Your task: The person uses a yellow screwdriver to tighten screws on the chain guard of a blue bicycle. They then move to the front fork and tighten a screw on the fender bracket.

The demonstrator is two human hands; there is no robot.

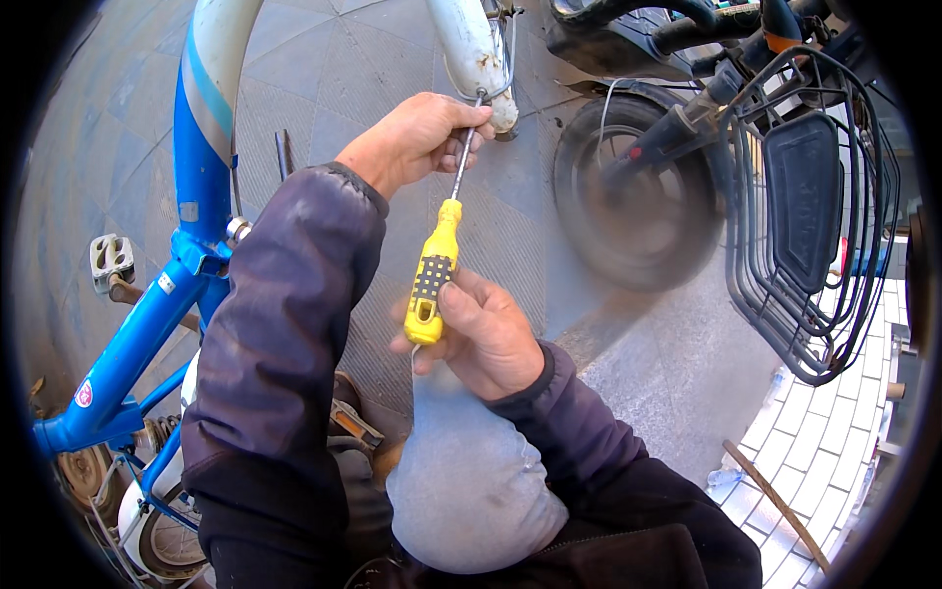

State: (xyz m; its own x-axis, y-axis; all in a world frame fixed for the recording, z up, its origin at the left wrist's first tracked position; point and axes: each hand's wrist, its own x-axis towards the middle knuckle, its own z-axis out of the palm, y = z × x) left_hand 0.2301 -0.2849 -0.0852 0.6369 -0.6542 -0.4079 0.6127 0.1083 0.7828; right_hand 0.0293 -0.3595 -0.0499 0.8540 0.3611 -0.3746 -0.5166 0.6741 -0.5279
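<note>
A screwdriver [430,282] with a yellow handle, a black grid patch and a thin metal shaft slants upward in front of me. My right hand [496,334] closes around its handle, thumb along the side and fingers partly behind it. Further up, my left hand [422,142] pinches around the shaft near its tip. That tip meets a small screw or bolt at the end of a white, rust-spotted mudguard-like part [476,54]; the contact itself is too small to make out. A bent wire stay [514,49] runs beside this part.
A blue and white bicycle frame [191,147] stands at left, with a pedal [112,257] and spring below. At right are a black tyre [589,196], blurred, and a black wire basket [785,206]. A wooden stick [775,501] lies on white tiles. My knee [471,491] is below.
</note>
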